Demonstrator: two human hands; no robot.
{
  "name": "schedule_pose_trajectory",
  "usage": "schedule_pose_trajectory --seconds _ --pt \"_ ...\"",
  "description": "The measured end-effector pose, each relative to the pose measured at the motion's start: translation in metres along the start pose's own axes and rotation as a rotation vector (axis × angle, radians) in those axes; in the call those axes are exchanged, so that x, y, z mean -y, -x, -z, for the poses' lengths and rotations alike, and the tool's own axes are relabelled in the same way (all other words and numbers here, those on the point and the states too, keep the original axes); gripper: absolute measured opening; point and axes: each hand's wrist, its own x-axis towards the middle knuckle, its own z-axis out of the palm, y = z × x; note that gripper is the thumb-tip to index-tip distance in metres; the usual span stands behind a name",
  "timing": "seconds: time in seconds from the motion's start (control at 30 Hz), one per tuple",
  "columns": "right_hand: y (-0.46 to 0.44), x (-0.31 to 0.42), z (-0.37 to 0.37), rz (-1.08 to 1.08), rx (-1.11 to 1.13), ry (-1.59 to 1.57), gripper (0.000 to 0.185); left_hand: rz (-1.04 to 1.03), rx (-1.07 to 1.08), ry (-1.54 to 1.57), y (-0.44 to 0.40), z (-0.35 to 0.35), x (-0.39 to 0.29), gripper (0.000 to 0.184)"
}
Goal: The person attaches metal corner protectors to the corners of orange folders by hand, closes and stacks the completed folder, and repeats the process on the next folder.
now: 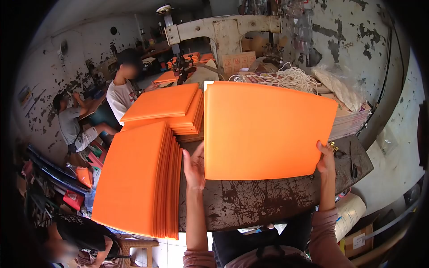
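A flat orange folder-like panel (268, 129) is held up, tilted, over the dark worktable, its broad face towards me. My right hand (325, 158) grips its lower right edge, thumb on the front and fingers partly hidden behind. Along the lower left edge, my left hand (194, 167) stands with thumb raised apart and palm turned to the panel; its fingers are partly hidden at the edge. Just left of that hand is a tall stack of similar orange panels (134, 178). Behind it lies another orange stack (163, 107). A small white corner shows at the held panel's top left.
The scratched worktable (259, 201) carries scissors (340, 152) and a dark-handled tool (353, 169) at right. A heavy metal press frame (223, 31), white cord (286, 79) and stacked sheets (351, 123) are behind. Several people sit or stand at left.
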Motion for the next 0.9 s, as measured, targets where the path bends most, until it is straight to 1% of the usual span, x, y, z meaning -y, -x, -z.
schedule_pose_trajectory --seconds 0.03,0.07,0.1,0.17,0.2,0.23,0.3,0.37,0.4,0.5,0.63,0.7,0.83,0.9 --pt "-0.001 -0.001 -0.004 -0.008 0.007 -0.013 0.041 -0.018 0.021 0.155 -0.002 0.004 -0.003 0.074" --pt "-0.004 -0.001 -0.01 -0.014 0.007 -0.01 0.041 -0.009 -0.027 0.334 -0.003 0.006 -0.003 0.071" --pt "-0.007 -0.003 -0.017 -0.04 0.038 -0.045 0.04 -0.006 -0.032 0.332 -0.004 0.009 -0.001 0.071" --pt "-0.015 -0.004 -0.04 -0.064 0.072 -0.082 0.04 0.034 -0.278 0.418 -0.009 0.016 0.008 0.066" --pt "-0.017 -0.001 -0.059 -0.092 0.065 -0.116 0.037 0.002 -0.367 0.337 -0.012 0.012 0.012 0.059" --pt "-0.019 0.002 -0.077 -0.123 0.059 -0.149 0.035 0.021 -0.349 0.295 -0.013 0.022 0.023 0.047" --pt "-0.022 0.013 -0.113 -0.179 0.104 -0.188 0.037 0.172 -0.388 0.252 -0.017 0.032 0.037 0.039" --pt "-0.028 0.016 -0.149 -0.236 0.139 -0.227 0.039 0.208 -0.329 0.262 -0.018 0.038 0.048 0.035" --pt "-0.032 0.016 -0.167 -0.251 0.181 -0.282 0.039 0.248 -0.347 0.205 -0.018 0.031 0.044 0.038" --pt "-0.05 0.006 -0.214 -0.26 0.319 -0.374 0.037 0.299 -0.282 0.111 -0.021 0.033 0.049 0.04" --pt "-0.079 -0.015 -0.281 -0.311 0.338 -0.436 0.033 0.297 -0.286 0.071 -0.027 0.039 0.051 0.038" --pt "-0.101 -0.034 -0.314 -0.404 0.31 -0.506 0.029 0.315 -0.337 0.112 -0.03 0.042 0.052 0.037" --pt "-0.139 -0.09 -0.382 -0.499 0.095 -0.589 0.025 0.299 -0.352 0.088 -0.033 0.044 0.057 0.032" --pt "-0.163 -0.124 -0.41 -0.493 -0.08 -0.367 0.028 0.311 -0.341 0.103 -0.033 0.047 0.059 0.031"
